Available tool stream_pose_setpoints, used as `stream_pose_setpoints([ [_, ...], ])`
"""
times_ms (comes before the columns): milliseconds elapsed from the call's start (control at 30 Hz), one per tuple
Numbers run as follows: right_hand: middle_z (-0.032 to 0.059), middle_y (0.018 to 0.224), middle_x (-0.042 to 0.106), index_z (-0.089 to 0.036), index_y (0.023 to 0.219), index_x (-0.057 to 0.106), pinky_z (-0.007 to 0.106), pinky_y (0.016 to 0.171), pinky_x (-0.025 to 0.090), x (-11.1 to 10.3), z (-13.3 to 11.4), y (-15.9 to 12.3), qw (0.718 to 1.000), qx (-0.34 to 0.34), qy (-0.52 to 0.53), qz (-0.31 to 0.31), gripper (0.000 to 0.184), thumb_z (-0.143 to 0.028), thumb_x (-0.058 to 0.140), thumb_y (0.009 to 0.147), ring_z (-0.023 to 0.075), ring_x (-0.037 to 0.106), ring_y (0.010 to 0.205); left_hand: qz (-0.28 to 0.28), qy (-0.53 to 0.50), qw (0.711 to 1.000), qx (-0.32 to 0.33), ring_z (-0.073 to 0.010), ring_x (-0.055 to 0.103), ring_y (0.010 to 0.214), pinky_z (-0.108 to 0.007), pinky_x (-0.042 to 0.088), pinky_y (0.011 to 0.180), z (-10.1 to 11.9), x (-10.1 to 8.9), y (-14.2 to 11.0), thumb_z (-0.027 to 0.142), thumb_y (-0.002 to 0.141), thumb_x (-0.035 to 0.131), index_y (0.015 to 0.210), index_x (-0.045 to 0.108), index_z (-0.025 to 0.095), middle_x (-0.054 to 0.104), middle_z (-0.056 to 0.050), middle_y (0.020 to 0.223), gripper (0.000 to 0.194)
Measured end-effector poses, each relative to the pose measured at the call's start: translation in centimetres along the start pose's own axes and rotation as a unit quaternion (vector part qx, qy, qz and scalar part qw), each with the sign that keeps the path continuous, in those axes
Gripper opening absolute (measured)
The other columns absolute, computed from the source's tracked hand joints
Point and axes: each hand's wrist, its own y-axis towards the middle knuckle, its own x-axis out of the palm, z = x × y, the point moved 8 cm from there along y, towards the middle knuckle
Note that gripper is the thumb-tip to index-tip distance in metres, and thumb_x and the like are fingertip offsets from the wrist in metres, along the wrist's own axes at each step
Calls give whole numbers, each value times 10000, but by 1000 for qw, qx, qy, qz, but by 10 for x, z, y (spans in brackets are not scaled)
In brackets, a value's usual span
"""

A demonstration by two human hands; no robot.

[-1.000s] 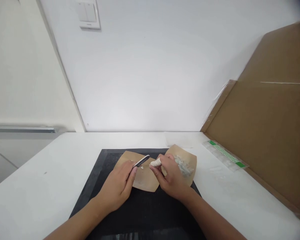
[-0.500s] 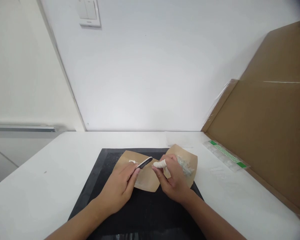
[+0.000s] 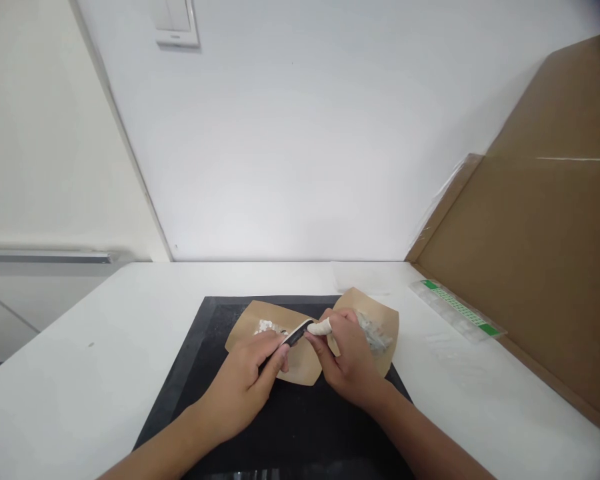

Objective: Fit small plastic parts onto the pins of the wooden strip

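Between thumb and fingers, my left hand [image 3: 250,373] grips a narrow, flat black strip with a pale edge [image 3: 298,332], tilted up to the right. The far end of the strip meets the fingertips of my right hand [image 3: 347,357]. A white wrap or finger cover [image 3: 321,327] is on the right index finger. That finger and the thumb are pinched together at the strip's tip; anything small between them is hidden. Under the left hand lies a brown paper tray [image 3: 303,373] with small white pieces [image 3: 266,326]. Behind the right hand, another brown paper tray [image 3: 387,317] holds translucent pale pieces [image 3: 374,333].
Both trays rest on a black mat [image 3: 300,427] on a white table [image 3: 70,353]. At right, a clear plastic case with a green label [image 3: 457,312] lies beside a large cardboard panel [image 3: 545,233]. A white wall [image 3: 290,147] with a switch stands behind.
My left hand has shifted slightly right and down, bringing the strip's tip against my right fingertips. More white pieces now show in the left tray. The view has moved a little.
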Motion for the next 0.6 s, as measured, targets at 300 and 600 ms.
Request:
stream_pose_setpoints([
  [300, 2, 735, 544, -241, 822, 407, 387, 748, 351, 16, -8, -5, 999, -39, -30, -20, 231, -172, 509, 1018, 182, 469, 681, -10, -26, 1000, 7, -185, 631, 678, -309, 494, 765, -4, 6, -1, 325, 1106, 371, 776, 577, 225, 579, 36, 524, 402],
  [600, -8, 722, 539, -238, 806, 357, 381, 733, 298, 20, -13, 1, 997, -24, -73, -30, 258, -160, 499, 1007, 167, 459, 651, 30, -28, 999, 0, -130, 572, 573, -245, 459, 543, -6, 3, -2, 339, 1093, 378, 722, 546, 203, 572, 5, 706, 429],
])
